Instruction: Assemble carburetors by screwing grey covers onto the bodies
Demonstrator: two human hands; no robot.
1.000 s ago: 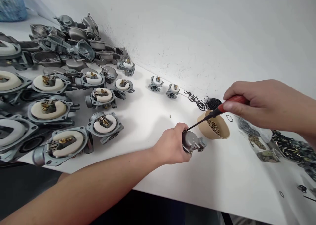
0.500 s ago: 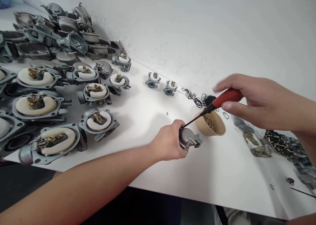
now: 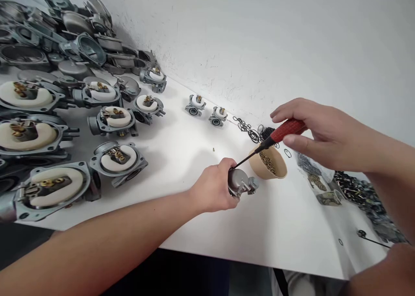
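A: Small grey cast-metal carburetor body (image 3: 241, 182), near the front middle of the white table (image 3: 292, 231), gripped in the left hand (image 3: 214, 188), fingers wrapped round it.

B: Right hand?

A: Right hand (image 3: 319, 133) pinches the red-handled screwdriver with thin black shaft (image 3: 269, 143); the tip sits at the top of the body, right by the left thumb. Looks like a jet or screw being driven; the part itself is hidden, can't tell how deep.

B: Supply?

A: Tan round paper cup of small brass pieces (image 3: 268, 162) just beside the body, under the shaft. Black rubber O-rings (image 3: 251, 130) scattered behind it by the wall. Bags and heaps of small dark metal parts (image 3: 359, 190) to the right.

B: Progress?

A: Judging by layout: many grey carburetors with white floats and brass fittings (image 3: 118, 157) lie in rows on the left, likely done. Two small ones (image 3: 205, 110) sit apart by the wall. Bare grey metal bowls (image 3: 84, 49) piled at the far left. One unit in hand, mid-step.
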